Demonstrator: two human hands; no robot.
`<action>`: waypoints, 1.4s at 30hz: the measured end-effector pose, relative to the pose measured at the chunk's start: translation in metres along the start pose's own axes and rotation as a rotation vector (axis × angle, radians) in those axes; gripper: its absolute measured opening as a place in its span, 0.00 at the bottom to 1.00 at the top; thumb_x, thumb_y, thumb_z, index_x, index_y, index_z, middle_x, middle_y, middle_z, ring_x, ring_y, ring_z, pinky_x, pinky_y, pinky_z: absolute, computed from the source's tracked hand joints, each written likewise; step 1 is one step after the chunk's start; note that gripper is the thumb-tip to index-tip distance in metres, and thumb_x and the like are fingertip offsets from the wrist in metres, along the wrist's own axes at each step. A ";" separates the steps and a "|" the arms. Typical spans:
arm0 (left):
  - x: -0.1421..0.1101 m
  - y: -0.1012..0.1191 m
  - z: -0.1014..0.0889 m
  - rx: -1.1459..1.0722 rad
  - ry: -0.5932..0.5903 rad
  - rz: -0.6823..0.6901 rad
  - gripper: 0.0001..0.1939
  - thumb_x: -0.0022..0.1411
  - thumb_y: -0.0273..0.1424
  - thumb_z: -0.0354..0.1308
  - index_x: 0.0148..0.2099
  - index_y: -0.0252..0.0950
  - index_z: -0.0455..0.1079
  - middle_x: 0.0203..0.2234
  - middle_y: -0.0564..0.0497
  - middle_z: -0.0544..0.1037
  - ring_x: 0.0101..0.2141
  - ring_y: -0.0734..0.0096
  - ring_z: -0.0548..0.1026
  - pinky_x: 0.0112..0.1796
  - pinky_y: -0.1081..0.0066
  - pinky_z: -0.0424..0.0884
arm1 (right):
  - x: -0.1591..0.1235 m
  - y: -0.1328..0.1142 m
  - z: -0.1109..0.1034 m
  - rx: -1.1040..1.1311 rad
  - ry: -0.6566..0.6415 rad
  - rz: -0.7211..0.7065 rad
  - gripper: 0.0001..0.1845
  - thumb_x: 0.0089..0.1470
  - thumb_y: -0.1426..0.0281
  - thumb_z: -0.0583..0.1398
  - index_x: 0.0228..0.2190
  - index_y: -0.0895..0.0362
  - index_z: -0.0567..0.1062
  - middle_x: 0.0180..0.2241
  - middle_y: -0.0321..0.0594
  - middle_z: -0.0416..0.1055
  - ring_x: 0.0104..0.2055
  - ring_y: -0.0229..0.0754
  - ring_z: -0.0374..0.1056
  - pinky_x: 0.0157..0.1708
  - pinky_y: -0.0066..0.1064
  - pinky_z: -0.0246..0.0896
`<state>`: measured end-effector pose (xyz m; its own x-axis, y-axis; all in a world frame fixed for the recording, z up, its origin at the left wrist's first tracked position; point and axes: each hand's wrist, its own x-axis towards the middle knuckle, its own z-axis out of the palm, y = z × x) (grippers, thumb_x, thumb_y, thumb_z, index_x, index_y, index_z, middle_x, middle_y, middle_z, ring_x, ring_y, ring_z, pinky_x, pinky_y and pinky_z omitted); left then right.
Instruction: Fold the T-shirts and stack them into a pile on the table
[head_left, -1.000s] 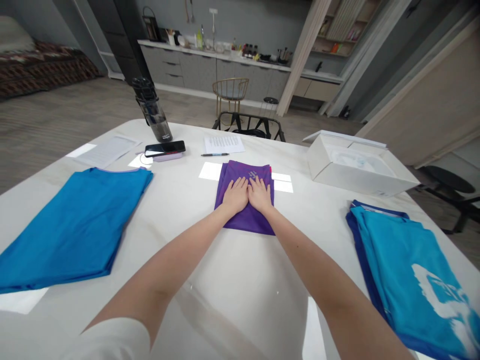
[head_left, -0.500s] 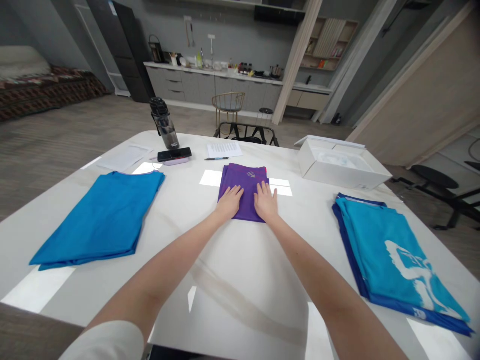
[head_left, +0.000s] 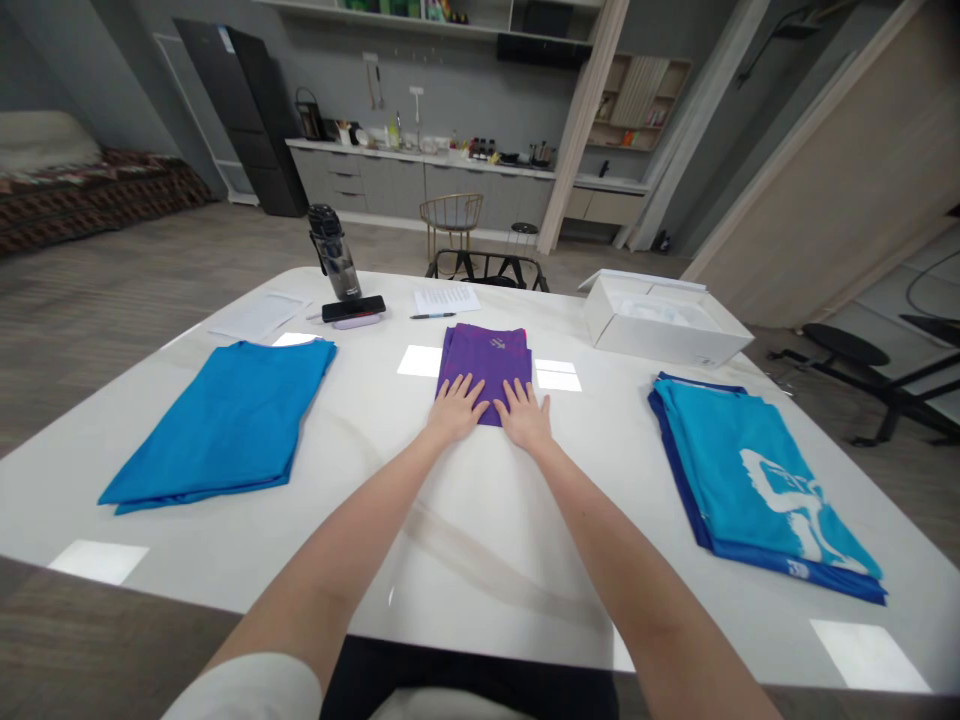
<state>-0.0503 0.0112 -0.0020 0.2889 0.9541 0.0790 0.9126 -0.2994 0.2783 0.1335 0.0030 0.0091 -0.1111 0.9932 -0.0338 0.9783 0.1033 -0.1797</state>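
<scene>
A folded purple garment with a small pale print lies flat in the middle of the white table. My left hand rests on its near left part, fingers spread. On the near right part lies my right hand, its fingers also spread and flat. Both palms reach over the garment's near edge, and neither hand grips the cloth. To the left is a folded blue garment. At the right lies a turquoise garment with a white print, on top of a dark blue one.
Toward the back stand a dark water bottle and a phone on a lilac object. A pen lies before a printed sheet. An open white box sits at the back right. Chairs stand beyond the far edge.
Both hands have slid a little toward me over the purple garment, and their fingers are more spread. The camera view has shifted, showing more of the near table edge.
</scene>
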 end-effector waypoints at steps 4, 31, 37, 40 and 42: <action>-0.011 0.001 -0.002 -0.012 -0.026 -0.014 0.36 0.74 0.52 0.38 0.76 0.40 0.51 0.74 0.43 0.49 0.73 0.53 0.46 0.70 0.51 0.44 | -0.013 0.007 0.002 0.010 -0.007 0.012 0.37 0.71 0.49 0.40 0.73 0.51 0.50 0.75 0.42 0.40 0.76 0.54 0.35 0.70 0.62 0.29; -0.085 -0.046 -0.019 -0.013 0.203 -0.016 0.18 0.73 0.26 0.47 0.54 0.39 0.76 0.49 0.45 0.80 0.51 0.59 0.75 0.53 0.64 0.70 | -0.074 0.049 -0.005 0.094 0.234 -0.040 0.15 0.71 0.66 0.52 0.48 0.52 0.78 0.46 0.47 0.73 0.49 0.49 0.69 0.47 0.36 0.58; -0.086 -0.038 -0.026 0.125 0.164 0.009 0.19 0.72 0.22 0.45 0.53 0.37 0.76 0.47 0.42 0.79 0.50 0.55 0.74 0.50 0.60 0.68 | -0.072 0.048 -0.004 0.049 0.207 -0.066 0.15 0.72 0.67 0.50 0.47 0.54 0.76 0.47 0.47 0.75 0.50 0.51 0.69 0.46 0.37 0.57; -0.097 -0.035 -0.033 0.181 0.138 0.071 0.19 0.71 0.22 0.45 0.52 0.36 0.76 0.46 0.41 0.79 0.48 0.53 0.74 0.51 0.57 0.66 | -0.077 0.049 -0.004 0.042 0.178 -0.105 0.15 0.72 0.69 0.50 0.46 0.56 0.76 0.47 0.47 0.76 0.50 0.51 0.69 0.47 0.37 0.56; -0.110 -0.033 -0.037 0.190 0.117 0.106 0.18 0.71 0.22 0.45 0.51 0.37 0.75 0.45 0.41 0.79 0.48 0.53 0.74 0.50 0.56 0.66 | -0.086 0.050 -0.006 0.039 0.166 -0.139 0.15 0.72 0.69 0.50 0.46 0.56 0.76 0.47 0.47 0.76 0.49 0.50 0.70 0.46 0.37 0.56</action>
<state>-0.1232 -0.0834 0.0152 0.3604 0.9084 0.2118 0.9203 -0.3834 0.0782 0.1931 -0.0770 0.0087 -0.2111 0.9650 0.1553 0.9477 0.2410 -0.2093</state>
